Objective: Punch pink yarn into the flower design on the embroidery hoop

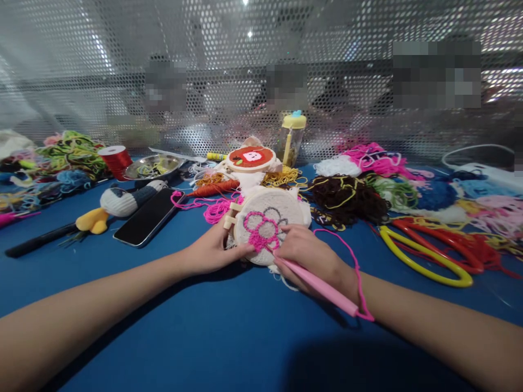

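Forearms (134, 291) closest, over blue desk (204, 343). Left grip (212, 247) clamps hoop (238, 226) mid-desk; right grip (312, 256) pinches pink pen (322, 286) at cloth (255, 204). Flower (267, 228) looks part-done: lower-left petal filled pink, others outlined pink, grey ones apparently unstitched.

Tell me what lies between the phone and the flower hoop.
In the head view, pink yarn and the left hand lie between the phone and the flower hoop.
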The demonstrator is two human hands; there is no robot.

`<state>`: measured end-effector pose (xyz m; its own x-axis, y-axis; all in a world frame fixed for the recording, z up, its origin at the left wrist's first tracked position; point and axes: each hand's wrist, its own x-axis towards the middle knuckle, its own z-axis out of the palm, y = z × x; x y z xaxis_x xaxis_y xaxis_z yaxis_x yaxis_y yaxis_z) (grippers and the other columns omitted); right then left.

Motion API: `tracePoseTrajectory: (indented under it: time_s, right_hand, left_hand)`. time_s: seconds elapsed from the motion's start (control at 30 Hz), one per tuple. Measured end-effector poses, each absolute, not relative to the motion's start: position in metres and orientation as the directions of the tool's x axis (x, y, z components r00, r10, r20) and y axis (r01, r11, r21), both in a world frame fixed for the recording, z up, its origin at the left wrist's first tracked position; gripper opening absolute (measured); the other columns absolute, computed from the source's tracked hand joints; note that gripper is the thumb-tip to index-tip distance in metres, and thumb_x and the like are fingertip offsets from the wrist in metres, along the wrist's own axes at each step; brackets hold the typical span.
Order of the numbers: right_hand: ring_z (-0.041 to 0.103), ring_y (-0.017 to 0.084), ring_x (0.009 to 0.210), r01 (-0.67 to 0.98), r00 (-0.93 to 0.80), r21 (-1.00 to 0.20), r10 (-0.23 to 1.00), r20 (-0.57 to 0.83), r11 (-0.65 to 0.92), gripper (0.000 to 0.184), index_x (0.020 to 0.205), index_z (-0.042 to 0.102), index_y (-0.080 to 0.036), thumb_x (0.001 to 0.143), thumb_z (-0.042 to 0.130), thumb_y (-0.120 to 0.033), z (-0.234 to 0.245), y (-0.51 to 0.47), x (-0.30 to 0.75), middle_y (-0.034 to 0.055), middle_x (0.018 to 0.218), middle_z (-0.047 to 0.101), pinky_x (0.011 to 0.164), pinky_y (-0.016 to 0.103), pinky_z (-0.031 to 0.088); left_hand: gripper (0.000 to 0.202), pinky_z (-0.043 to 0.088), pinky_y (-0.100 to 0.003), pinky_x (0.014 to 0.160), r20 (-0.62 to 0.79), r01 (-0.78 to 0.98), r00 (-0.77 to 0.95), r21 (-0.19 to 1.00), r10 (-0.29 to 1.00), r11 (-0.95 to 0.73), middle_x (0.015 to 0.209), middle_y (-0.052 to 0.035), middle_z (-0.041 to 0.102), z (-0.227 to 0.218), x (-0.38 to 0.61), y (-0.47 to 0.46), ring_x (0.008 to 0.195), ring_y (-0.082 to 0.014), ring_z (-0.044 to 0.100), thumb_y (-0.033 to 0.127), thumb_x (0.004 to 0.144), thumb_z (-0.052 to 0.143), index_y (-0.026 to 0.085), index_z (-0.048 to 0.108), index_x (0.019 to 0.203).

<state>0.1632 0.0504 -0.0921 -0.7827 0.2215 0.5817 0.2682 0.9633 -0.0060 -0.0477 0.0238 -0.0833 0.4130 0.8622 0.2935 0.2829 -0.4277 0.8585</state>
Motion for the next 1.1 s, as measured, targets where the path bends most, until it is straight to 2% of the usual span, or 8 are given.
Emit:
tracePoseTrajectory:
  time_s: [0.1, 0.2, 0.3, 0.47, 0.6, 0.73, 0.83, 1.1]
  right_hand:
    - [0.046, 0.013, 0.07, 0.271, -0.802, 0.047, 0.199, 0.563, 0.961, 0.009, 0.074, 0.055, -0.018, 0.077, 0.047, -0.02, -0.095, 0.054, 0.163, 0.0013, 0.067, 0.056, 0.081, 0.035, 0.038]
    - [0.047, 0.013, 0.07, 0.253, -0.746, 0.054, 0.16, 0.646, 0.966, 0.008, 0.079, 0.057, -0.016, 0.078, 0.05, -0.021, -0.093, 0.054, 0.162, 0.0018, 0.068, 0.058, 0.077, 0.033, 0.039]
    - [0.048, 0.012, 0.068, 0.235, -0.703, 0.059, 0.128, 0.699, 0.97, 0.011, 0.08, 0.057, -0.015, 0.08, 0.05, -0.023, -0.089, 0.052, 0.161, 0.0022, 0.067, 0.058, 0.074, 0.032, 0.039]
    - [0.049, 0.013, 0.075, 0.212, -0.756, 0.049, 0.132, 0.642, 0.976, 0.012, 0.089, 0.056, -0.015, 0.082, 0.047, -0.017, -0.086, 0.051, 0.163, 0.0018, 0.071, 0.059, 0.078, 0.035, 0.038]
    - [0.05, 0.013, 0.077, 0.174, -0.756, -0.017, 0.144, 0.639, 0.985, 0.013, 0.088, 0.055, -0.014, 0.083, 0.043, -0.013, -0.085, 0.049, 0.162, 0.0037, 0.074, 0.058, 0.082, 0.036, 0.04]
    - [0.05, 0.012, 0.072, 0.17, -0.709, -0.137, 0.218, 0.671, 0.976, 0.006, 0.085, 0.051, -0.015, 0.081, 0.047, -0.017, -0.086, 0.046, 0.162, 0.002, 0.071, 0.055, 0.09, 0.038, 0.039]
    - [0.051, 0.013, 0.081, 0.192, -0.693, -0.247, 0.31, 0.651, 0.95, 0.008, 0.088, 0.047, -0.016, 0.08, 0.047, -0.017, -0.086, 0.043, 0.164, 0.0028, 0.075, 0.053, 0.093, 0.039, 0.037]
    - [0.051, 0.012, 0.074, 0.162, -0.616, -0.484, 0.472, 0.631, 0.86, 0.005, 0.084, 0.043, -0.019, 0.081, 0.042, -0.015, -0.085, 0.038, 0.165, 0.0005, 0.074, 0.051, 0.089, 0.041, 0.04]
  left_hand:
    - [0.037, 0.051, -0.028, 0.063, 0.309, 0.287, 0.412, 0.849, 0.857, -0.444, 0.095, -0.0065, 0.054, -0.082, -0.044, 0.019, 0.081, -0.0165, 0.055, 0.027, 0.074, 0.054, 0.019, 0.037, 0.105]
    - [0.04, 0.051, -0.024, 0.052, 0.281, 0.273, 0.421, 0.868, 0.863, -0.415, 0.096, -0.0066, 0.054, -0.076, -0.038, 0.01, 0.071, -0.0133, 0.055, 0.028, 0.075, 0.052, 0.02, 0.033, 0.11]
    - [0.042, 0.049, -0.026, 0.059, 0.295, 0.365, 0.423, 0.81, 0.857, -0.459, 0.089, -0.0043, 0.057, -0.066, -0.035, 0.001, 0.07, -0.0135, 0.055, 0.028, 0.074, 0.053, 0.019, 0.033, 0.11]
    - [0.022, 0.043, -0.025, 0.056, 0.278, 0.53, 0.402, 0.707, 0.873, -0.469, 0.071, -0.0004, 0.056, -0.048, -0.037, -0.001, 0.062, -0.0123, 0.05, 0.034, 0.077, 0.047, 0.015, 0.049, 0.088]
    - [0.024, 0.041, -0.025, 0.053, 0.312, 0.58, 0.287, 0.696, 0.906, -0.423, 0.065, -0.0002, 0.052, -0.044, -0.043, 0.008, 0.058, -0.0116, 0.047, 0.035, 0.079, 0.041, 0.014, 0.052, 0.073]
    - [0.019, 0.042, -0.027, 0.058, 0.346, 0.578, 0.264, 0.691, 0.9, -0.435, 0.074, -0.0022, 0.054, -0.058, -0.048, 0.018, 0.063, -0.0123, 0.048, 0.031, 0.081, 0.037, 0.014, 0.047, 0.084]
    - [0.019, 0.043, -0.028, 0.06, 0.388, 0.553, 0.269, 0.687, 0.881, -0.471, 0.078, -0.0034, 0.054, -0.072, -0.052, 0.024, 0.066, -0.013, 0.049, 0.03, 0.082, 0.036, 0.015, 0.044, 0.089]
    - [0.024, 0.043, -0.031, 0.069, 0.404, 0.52, 0.286, 0.696, 0.869, -0.495, 0.087, -0.0057, 0.052, -0.083, -0.058, 0.03, 0.076, -0.0145, 0.048, 0.031, 0.082, 0.036, 0.014, 0.041, 0.098]
